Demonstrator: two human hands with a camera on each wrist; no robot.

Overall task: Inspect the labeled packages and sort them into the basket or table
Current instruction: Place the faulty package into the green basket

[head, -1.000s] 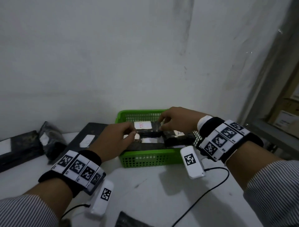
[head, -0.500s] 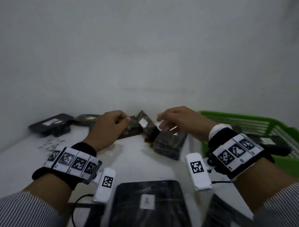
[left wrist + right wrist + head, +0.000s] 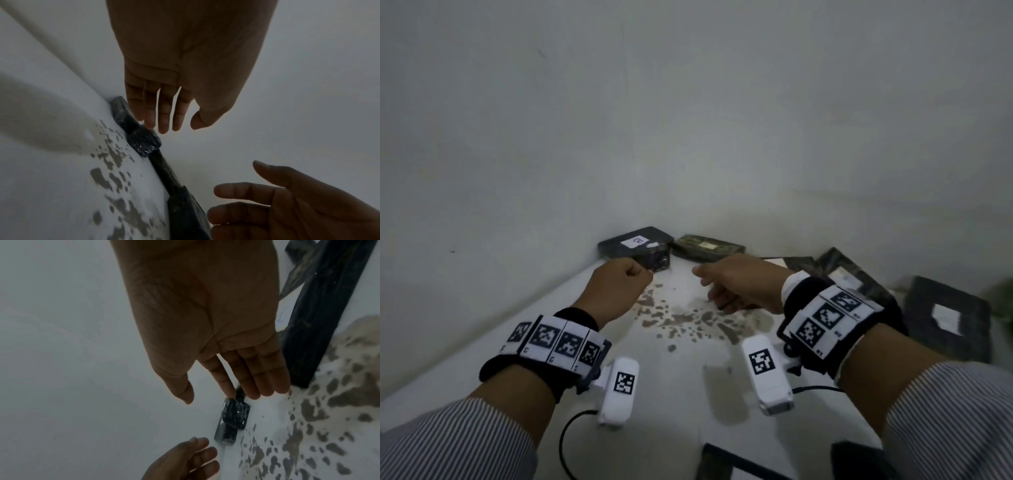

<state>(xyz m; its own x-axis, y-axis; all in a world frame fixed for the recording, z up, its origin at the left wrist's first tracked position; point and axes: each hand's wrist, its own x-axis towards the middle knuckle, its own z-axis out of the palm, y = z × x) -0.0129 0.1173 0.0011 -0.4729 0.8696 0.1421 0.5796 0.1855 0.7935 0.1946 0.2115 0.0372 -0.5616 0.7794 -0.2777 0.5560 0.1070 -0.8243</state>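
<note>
Black, plastic-wrapped packages sit along the far edge of the white counter (image 3: 688,377) in the head view: a labelled package (image 3: 635,245) at the wall corner, a small package (image 3: 658,262) just in front of it, a mottled package (image 3: 707,247) to its right, and a flat package (image 3: 947,320) at the right. A sliver of green at the far right may be the basket; too little shows to tell. Seen from above, the left hand (image 3: 616,291) looks curled, its fingertips beside the small package; the right hand (image 3: 739,287) hangs loose over the peeled patch (image 3: 688,317) of the counter.

From the left wrist, the left hand (image 3: 164,97) is empty, fingers straight and slack, their tips at or just above the small package (image 3: 141,139); contact cannot be told. The right hand (image 3: 287,203) is spread and empty.

From the right wrist, the right hand (image 3: 236,353) is flat and holds nothing, its fingers hovering above the small package (image 3: 234,413).

As I judge it, the step is a set-down on the counter or the choice of the next piece. To do it well, leave each label facing up and readable, keep pieces apart instead of stacked, and grip the slippery wrap by its long edges.
</note>
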